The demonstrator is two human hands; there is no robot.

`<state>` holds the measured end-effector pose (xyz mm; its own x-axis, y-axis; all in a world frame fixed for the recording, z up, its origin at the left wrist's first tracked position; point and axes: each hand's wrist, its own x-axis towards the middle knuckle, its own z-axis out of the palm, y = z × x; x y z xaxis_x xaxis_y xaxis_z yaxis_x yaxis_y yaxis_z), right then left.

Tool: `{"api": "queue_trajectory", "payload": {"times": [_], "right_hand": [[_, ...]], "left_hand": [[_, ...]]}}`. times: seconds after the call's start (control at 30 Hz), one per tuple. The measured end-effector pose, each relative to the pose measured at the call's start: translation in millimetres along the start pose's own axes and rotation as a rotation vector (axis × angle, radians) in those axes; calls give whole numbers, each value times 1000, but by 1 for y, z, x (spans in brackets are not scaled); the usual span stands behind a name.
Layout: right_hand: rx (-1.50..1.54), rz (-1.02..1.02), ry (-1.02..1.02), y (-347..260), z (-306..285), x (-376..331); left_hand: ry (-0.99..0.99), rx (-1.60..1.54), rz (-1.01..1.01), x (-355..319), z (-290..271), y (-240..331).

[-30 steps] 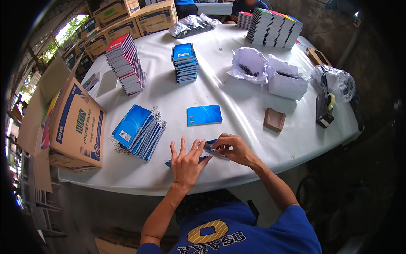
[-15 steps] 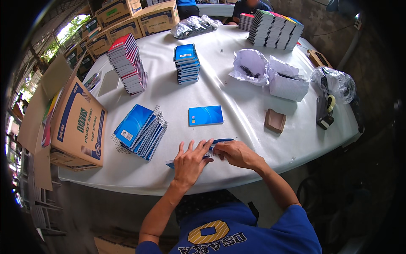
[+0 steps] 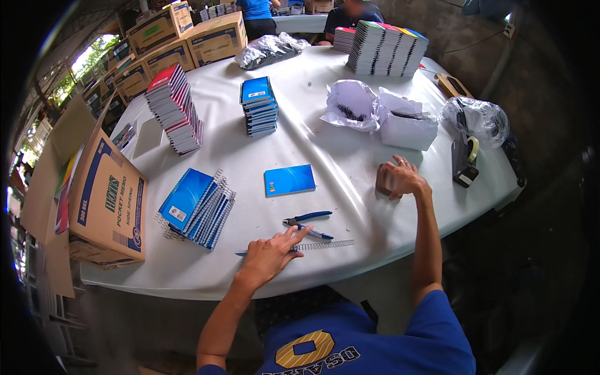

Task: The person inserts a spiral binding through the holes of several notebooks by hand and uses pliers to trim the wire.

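Observation:
My left hand (image 3: 267, 257) lies flat over a small blue notebook (image 3: 240, 253), fingers stretched out; most of the notebook is hidden beneath. A thin wire coil (image 3: 331, 245) juts out to the right from under its fingers. Just beyond, blue-handled pliers (image 3: 311, 216) rest on the table with jaws to the left, and my left fingertips reach over their nearer handle. Farther right, my right hand (image 3: 405, 179) has its fingers and thumb around a brown block (image 3: 380, 182), which they partly cover. A single blue notebook (image 3: 289, 180) lies flat beyond the pliers.
Coil-bound blue notebooks (image 3: 199, 209) lean in a pile at left, near an open carton (image 3: 109, 200). Farther back stand blue (image 3: 259, 106) and red (image 3: 172, 109) notebook stacks. Paper-wrapped coils (image 3: 351, 106) and a tape dispenser (image 3: 464, 159) lie at right. People sit and stand beyond.
My right hand has left the notebook and coil and moved right to the brown block. The pliers now lie on the table. My left hand has flattened; the view has shifted slightly.

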<state>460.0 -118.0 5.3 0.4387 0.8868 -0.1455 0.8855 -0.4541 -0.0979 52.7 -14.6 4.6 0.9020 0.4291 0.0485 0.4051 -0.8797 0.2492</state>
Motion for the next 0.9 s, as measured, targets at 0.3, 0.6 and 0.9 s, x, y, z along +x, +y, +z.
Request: {"api": "queue_trajectory", "payload": {"times": [0.3,0.6,0.9], "right_hand": [[982,-820,-535,-107,-8,3],[647,-941,-727,-194,0,16],[723,-907,-658,-189,12,43]], "left_hand": [[272,96,45,-9,1,-18],[227,140,-70,-19,11,-46],[127,78,-223,-4,-8,-48]]}}
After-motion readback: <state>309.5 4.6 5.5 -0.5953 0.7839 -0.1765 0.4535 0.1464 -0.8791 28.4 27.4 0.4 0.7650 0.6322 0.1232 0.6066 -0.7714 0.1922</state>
